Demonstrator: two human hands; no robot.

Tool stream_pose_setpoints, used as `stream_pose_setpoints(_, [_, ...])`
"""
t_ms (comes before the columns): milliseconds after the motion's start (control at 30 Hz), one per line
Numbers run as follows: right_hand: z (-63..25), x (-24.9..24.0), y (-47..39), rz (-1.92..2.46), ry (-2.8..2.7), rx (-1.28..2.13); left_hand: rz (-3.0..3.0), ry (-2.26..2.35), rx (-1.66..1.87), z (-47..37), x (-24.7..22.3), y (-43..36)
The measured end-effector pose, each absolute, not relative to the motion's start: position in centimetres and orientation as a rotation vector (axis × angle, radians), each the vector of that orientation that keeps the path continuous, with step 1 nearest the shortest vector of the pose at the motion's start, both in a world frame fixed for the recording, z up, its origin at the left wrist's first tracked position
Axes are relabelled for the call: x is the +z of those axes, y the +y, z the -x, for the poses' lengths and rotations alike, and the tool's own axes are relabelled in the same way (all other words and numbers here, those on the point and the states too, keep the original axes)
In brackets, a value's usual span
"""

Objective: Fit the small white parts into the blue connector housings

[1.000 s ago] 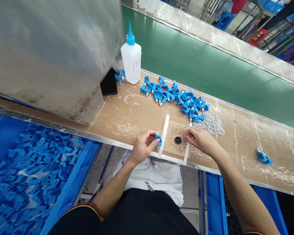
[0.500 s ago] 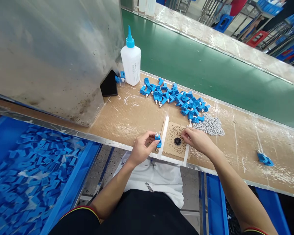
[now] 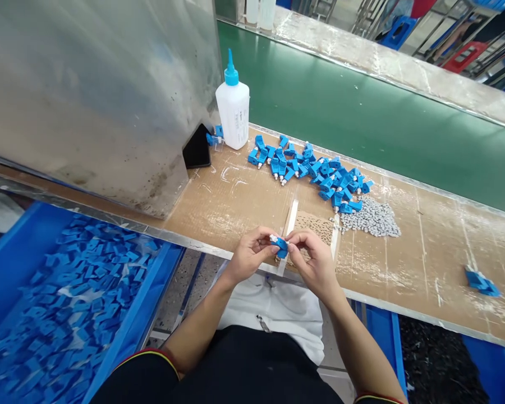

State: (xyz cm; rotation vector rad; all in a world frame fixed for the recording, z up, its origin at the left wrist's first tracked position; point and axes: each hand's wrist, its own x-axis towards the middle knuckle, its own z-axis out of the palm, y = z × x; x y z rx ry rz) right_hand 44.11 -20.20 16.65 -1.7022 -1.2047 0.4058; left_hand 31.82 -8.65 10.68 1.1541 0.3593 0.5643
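My left hand [image 3: 252, 257] pinches a small blue plastic part [image 3: 281, 249] with a white tip, held tilted over the front edge of the bench. From the other side, my right hand [image 3: 313, 262] brings its thumb and forefinger together at the part's right end; whatever is between those fingertips is too small to make out. Below and behind the hands lies a cardboard patch [image 3: 315, 224] with dark marks, framed by white strips. Beyond it, a heap of similar blue parts [image 3: 328, 177] adjoins a pile of small grey pieces [image 3: 372, 217].
A white bottle with a blue nozzle [image 3: 233, 115] stands by a metal panel [image 3: 109, 101] and a black phone-like object [image 3: 197, 148]. Behind runs a green belt [image 3: 362, 112]. Blue bins hold blue parts [image 3: 84, 292] at left and black pieces [image 3: 441, 359] at right.
My right hand has moved left from beside the black round dish to the blue part, and its forearm now covers less bench. The dish is now hidden. The blue part has tilted over.
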Motion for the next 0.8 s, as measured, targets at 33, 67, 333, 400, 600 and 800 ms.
stream_pose_setpoints(33, [-44.0, 16.4, -20.0, 1.698, -1.193, 0.42, -1.158, 0.363, 0.561, -31.8, 10.7, -8.6])
stream_pose_setpoints(67, [-44.0, 16.2, -19.9, 1.695, -1.186, 0.43, -1.161, 0.366, 0.555, -31.8, 10.8, -8.6])
stream_pose_setpoints(333, [-44.1, 15.7, -20.0, 1.709, -1.212, 0.418, -1.225, 0.374, 0.52, -31.8, 11.5, -8.6])
stream_pose_setpoints(400, [-44.2, 15.7, -20.0, 1.716, -1.237, 0.406, -1.25, 0.373, 0.52, -31.8, 11.5, -8.6])
stream_pose_setpoints(600, [-44.2, 15.4, -20.4, 1.746, -1.282, 0.429, -1.412, 0.385, 0.517, -31.5, 11.2, -8.5])
stream_pose_setpoints(800, [-43.9, 15.2, -21.1, 1.711, -1.238, 0.415, -1.475, 0.349, 0.542, -31.4, 11.3, -8.5])
